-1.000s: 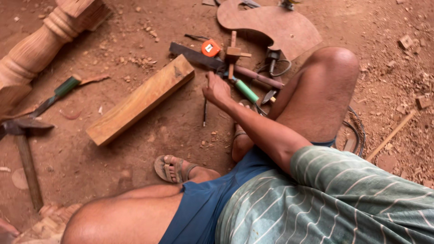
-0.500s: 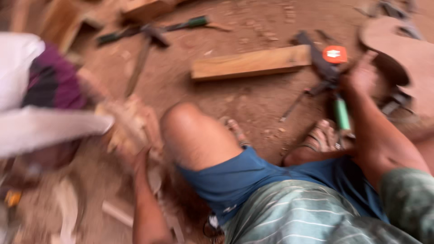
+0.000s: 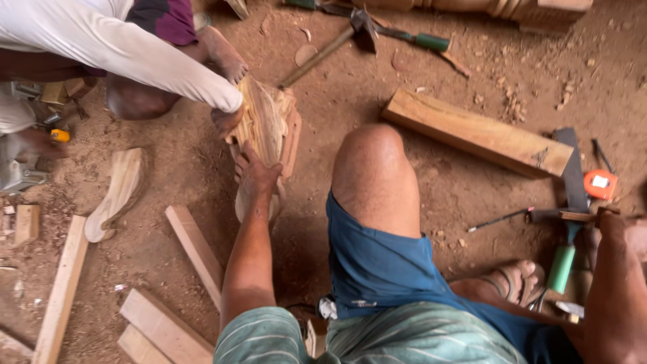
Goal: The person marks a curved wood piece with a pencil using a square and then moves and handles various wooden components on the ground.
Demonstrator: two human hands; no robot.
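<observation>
My left hand (image 3: 256, 176) grips the lower end of a pale carved wooden piece (image 3: 266, 121) that stands tilted on the dirt floor in front of my bare knee (image 3: 374, 168). A co-worker's hand (image 3: 226, 118), in a white sleeve, holds the same piece from the upper left. My right hand (image 3: 610, 226) rests at the far right among tools, beside a green-handled chisel (image 3: 561, 266) and an orange tape measure (image 3: 600, 183). Its fingers are hidden behind a wooden handle and the frame edge.
A thick wooden block (image 3: 475, 131) lies beyond my knee. A hammer (image 3: 337, 40) and a green-handled tool (image 3: 431, 42) lie at the top. A curved offcut (image 3: 118, 195) and several flat planks (image 3: 195, 249) lie at the left. My sandalled foot (image 3: 512, 283) is tucked in.
The view has swung left from the tool pile. My left hand now holds the carved piece together with the co-worker's hand. My right arm stays stretched toward the tools.
</observation>
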